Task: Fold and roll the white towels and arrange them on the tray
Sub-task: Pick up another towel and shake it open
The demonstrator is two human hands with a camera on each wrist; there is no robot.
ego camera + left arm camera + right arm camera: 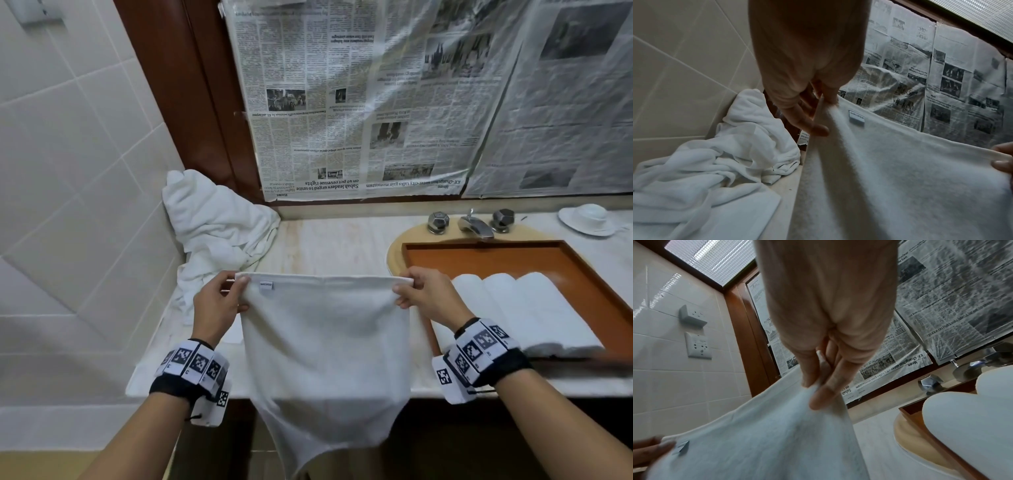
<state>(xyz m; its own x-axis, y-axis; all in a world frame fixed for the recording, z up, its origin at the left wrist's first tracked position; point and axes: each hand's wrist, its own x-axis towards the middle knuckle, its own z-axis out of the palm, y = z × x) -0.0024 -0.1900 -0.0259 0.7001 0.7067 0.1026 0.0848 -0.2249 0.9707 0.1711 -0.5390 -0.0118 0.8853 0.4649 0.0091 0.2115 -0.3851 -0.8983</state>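
At the far left corner of the counter (342, 246), against the tiled wall (68, 171), a heap of unfolded white towels (219, 233) lies crumpled. Just to the right of this heap, the left hand (214, 308) pinches the left top corner of a white towel (325, 342) between the thumb and the curled fingers. A small label (265, 285) is sewn on the towel close to this corner. The towel is held up above the near edge of the counter, its top edge stretched straight between both hands, and its lower part hangs down in front of the counter. On the wall behind, sheets of newspaper (342, 102) cover the surface beside a brown wooden frame (191, 102). At the right top corner of the towel, the right hand (428, 294) pinches the cloth in the same way, thumb on the near side. The two hands are well apart, each one closed on its corner. To the right of this hand stands an orange-brown tray (479, 250), and three rolled white towels (520, 308) lie side by side on it, touching each other. Behind the tray, a metal faucet (474, 224) stands between two faceted metal handles. At the far right, a white cup on a saucer (587, 219) rests on the counter.
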